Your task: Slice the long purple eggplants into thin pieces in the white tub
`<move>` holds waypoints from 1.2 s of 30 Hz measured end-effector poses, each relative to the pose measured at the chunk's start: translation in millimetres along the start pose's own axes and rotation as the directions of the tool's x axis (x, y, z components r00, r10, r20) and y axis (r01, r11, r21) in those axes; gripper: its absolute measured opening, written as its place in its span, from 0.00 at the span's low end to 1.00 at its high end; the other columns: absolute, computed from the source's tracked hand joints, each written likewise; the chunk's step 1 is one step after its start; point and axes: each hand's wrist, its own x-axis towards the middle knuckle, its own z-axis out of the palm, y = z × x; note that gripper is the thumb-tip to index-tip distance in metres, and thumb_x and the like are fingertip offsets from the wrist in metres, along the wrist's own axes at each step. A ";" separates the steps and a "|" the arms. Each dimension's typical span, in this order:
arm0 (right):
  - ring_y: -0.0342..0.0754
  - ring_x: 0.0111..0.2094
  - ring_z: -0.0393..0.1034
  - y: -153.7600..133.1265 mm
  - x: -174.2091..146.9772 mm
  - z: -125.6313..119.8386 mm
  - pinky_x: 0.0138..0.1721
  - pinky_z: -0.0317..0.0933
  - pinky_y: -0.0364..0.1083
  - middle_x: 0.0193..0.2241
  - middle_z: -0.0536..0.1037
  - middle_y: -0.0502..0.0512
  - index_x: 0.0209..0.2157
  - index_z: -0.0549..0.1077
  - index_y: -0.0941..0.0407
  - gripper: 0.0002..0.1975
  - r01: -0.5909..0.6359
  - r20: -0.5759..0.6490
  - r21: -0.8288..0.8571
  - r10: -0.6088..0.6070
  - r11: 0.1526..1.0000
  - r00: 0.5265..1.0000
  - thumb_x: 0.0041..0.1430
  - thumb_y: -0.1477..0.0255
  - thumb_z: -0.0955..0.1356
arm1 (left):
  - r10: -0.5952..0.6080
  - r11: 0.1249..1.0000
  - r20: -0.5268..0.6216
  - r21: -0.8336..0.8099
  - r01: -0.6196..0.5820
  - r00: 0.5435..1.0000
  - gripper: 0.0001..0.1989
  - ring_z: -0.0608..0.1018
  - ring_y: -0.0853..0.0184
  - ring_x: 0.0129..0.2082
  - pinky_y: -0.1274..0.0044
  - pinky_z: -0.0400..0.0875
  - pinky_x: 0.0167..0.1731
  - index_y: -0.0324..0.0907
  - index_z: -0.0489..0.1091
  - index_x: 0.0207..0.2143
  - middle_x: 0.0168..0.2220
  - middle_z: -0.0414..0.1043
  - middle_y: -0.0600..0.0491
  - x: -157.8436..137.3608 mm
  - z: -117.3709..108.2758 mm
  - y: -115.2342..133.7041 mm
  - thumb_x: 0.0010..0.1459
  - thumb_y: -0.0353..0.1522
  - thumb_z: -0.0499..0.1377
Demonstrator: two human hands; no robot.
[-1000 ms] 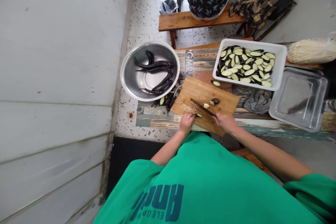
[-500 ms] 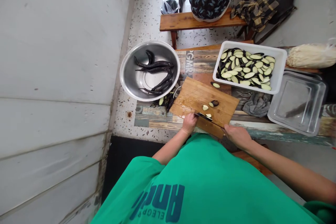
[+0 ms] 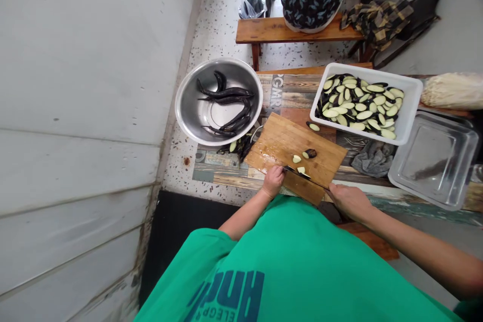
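Pinching an eggplant piece (image 3: 289,168) against the wooden cutting board (image 3: 278,133), the left hand (image 3: 273,180) should be curling back from the knife (image 3: 316,182) the right hand (image 3: 350,202) is gripping.

- At the far edge of the table (image 3: 293,96), room is opening between the steel basin (image 3: 188,110) and the white tray (image 3: 410,115) — passable for a hand.
- An eggplant slice (image 3: 313,126) is lying between tray and cutting board (image 3: 271,136).
- The left hand (image 3: 273,181) and the knife (image 3: 319,184) are blocking the board's near edge.
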 end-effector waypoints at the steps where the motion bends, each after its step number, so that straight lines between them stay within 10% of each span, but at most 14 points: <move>1: 0.55 0.33 0.76 1.3 -0.1 -0.5 0.26 0.57 0.44 0.32 0.79 0.64 0.40 0.69 0.59 0.17 0.001 0.007 0.004 -0.001 1.000 1.000 0.68 0.66 0.54 | -0.005 1.000 0.000 -0.014 0.005 1.000 0.19 0.69 0.66 0.31 0.73 0.65 0.31 0.39 0.66 0.24 0.28 0.67 0.50 -0.7 1.1 -0.1 0.68 0.30 0.46; 16: 0.52 0.36 0.76 -33.1 62.4 3.4 0.32 0.61 0.44 0.37 0.80 0.65 0.44 0.70 0.60 0.23 -0.127 -0.062 0.221 0.144 0.967 0.988 0.68 0.60 0.52 | 0.115 0.993 0.023 -0.006 -0.115 0.993 0.16 0.73 0.67 0.35 0.72 0.70 0.36 0.39 0.69 0.30 0.35 0.73 0.47 5.6 8.0 -8.1 0.68 0.29 0.47; 22: 0.53 0.33 0.76 -6.5 37.5 1.9 0.28 0.56 0.44 0.32 0.80 0.62 0.41 0.70 0.58 0.20 -0.083 -0.065 0.133 0.092 0.988 0.994 0.68 0.61 0.54 | 0.206 0.978 0.215 -0.008 -0.209 0.955 0.18 0.73 0.68 0.33 0.74 0.70 0.33 0.39 0.73 0.34 0.37 0.75 0.47 23.4 17.3 -0.2 0.69 0.31 0.45; 36: 0.55 0.31 0.75 0.4 -18.1 12.0 0.24 0.50 0.45 0.30 0.79 0.64 0.39 0.69 0.60 0.17 -0.072 0.025 0.056 0.071 0.996 0.997 0.68 0.67 0.54 | 0.042 0.993 0.175 -0.112 -0.023 0.984 0.22 0.74 0.67 0.38 0.71 0.73 0.40 0.39 0.68 0.28 0.34 0.72 0.47 9.6 10.2 2.2 0.70 0.31 0.41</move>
